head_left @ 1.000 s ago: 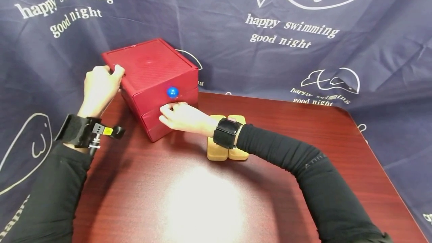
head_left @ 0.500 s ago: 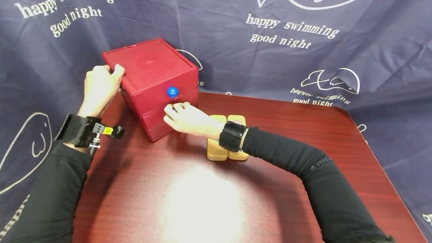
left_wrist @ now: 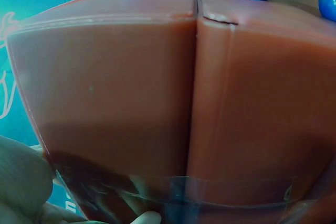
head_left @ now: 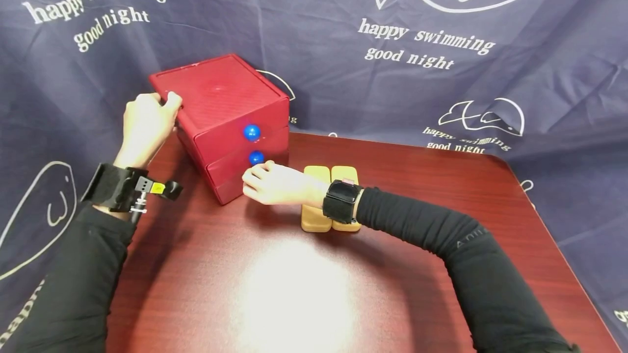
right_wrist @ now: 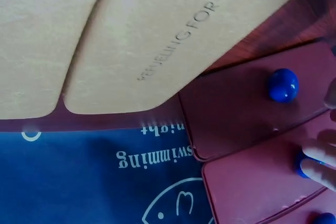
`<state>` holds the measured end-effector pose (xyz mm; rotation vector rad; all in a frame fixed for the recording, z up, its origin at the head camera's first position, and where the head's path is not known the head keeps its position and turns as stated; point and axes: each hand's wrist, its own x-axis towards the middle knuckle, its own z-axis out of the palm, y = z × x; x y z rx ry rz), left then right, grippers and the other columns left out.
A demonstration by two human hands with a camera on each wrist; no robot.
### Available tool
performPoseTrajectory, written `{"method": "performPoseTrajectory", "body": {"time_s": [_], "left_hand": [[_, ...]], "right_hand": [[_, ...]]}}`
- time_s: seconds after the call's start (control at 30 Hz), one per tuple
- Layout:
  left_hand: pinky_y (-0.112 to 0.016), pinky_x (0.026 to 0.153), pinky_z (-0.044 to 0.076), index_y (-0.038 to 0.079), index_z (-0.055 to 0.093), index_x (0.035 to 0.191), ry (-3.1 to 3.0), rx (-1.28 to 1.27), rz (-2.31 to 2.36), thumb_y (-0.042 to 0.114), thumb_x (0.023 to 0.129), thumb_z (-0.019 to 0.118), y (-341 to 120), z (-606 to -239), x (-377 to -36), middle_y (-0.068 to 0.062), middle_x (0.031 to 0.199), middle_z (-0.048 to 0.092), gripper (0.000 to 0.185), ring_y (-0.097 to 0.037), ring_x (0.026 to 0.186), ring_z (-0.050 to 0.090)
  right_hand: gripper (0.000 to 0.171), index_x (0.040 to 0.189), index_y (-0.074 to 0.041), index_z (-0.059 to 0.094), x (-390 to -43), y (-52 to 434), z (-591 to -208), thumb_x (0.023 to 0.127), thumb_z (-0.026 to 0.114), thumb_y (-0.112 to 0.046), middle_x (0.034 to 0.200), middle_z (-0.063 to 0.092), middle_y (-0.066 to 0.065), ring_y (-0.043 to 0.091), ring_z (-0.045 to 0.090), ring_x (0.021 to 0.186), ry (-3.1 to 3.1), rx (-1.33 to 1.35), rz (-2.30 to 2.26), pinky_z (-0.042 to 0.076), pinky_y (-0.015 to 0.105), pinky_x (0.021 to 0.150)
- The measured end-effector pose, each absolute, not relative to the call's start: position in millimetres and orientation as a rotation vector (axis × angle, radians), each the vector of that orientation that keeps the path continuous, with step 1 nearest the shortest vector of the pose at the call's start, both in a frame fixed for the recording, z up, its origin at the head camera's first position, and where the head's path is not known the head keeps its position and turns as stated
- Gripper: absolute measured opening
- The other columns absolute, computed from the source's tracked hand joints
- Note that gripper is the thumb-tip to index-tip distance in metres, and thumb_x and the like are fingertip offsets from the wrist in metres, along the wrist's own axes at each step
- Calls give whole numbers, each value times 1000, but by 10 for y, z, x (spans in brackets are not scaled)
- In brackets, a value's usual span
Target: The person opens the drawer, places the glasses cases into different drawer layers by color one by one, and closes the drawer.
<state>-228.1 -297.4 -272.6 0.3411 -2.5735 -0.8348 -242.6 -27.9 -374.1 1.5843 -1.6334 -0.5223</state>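
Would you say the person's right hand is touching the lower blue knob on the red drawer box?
Touching. In the right wrist view, the fingertips lie on the lower blue knob of the red drawer box; the head view agrees.

We seem to be in a staged recording corner: a dark wooden table (head_left: 304,287) against a hung printed blue sheet (head_left: 441,42).

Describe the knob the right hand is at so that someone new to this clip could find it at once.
Start at the red drawer box on the far left corner of the dark wood table, gripped at its rear corner by the left hand. Its front has blue round knobs stacked one above the other. The one meant is the lower knob, at the right hand's fingertips; the upper knob stands free.
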Motion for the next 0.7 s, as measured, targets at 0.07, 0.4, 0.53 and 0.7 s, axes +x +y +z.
{"method": "performPoseTrajectory", "body": {"time_s": [0.07, 0.4, 0.53, 0.7], "left_hand": [[-33, 58, 40, -5, 61, 80, -2573, 341, -833, 37, 98, 37, -2973, -2724, -2277, -23, 69, 69, 51, -48, 82, 69], [-33, 60, 42, -3, 61, 81, -2587, 351, -836, 38, 98, 37, -2981, -2707, -2284, -18, 64, 68, 51, -43, 74, 70], [-37, 61, 43, -4, 61, 80, -2572, 343, -834, 38, 97, 37, -2987, -2712, -2292, -22, 68, 69, 51, -49, 83, 69], [-39, 63, 42, -5, 62, 81, -2575, 347, -840, 38, 97, 37, -2989, -2731, -2289, -24, 73, 70, 52, -50, 85, 69]], "right_hand": [[31, 112, -16, 63, -2451, -270, -3763, 102, 37, -6, 111, 63, 3, 19, 61, 95, -1633, 1608, -530, 50, 30, 76], [30, 112, -14, 67, -2578, -277, -3844, 101, 41, -4, 112, 64, 4, 18, 62, 88, -1536, 1636, -600, 51, 28, 72], [34, 112, -13, 68, -2594, -311, -3876, 101, 38, -1, 112, 64, 4, 19, 63, 87, -1522, 1618, -614, 52, 30, 70], [38, 108, -12, 69, -2605, -357, -3923, 99, 36, 3, 110, 62, 4, 21, 64, 84, -1515, 1620, -626, 53, 32, 68]]}}
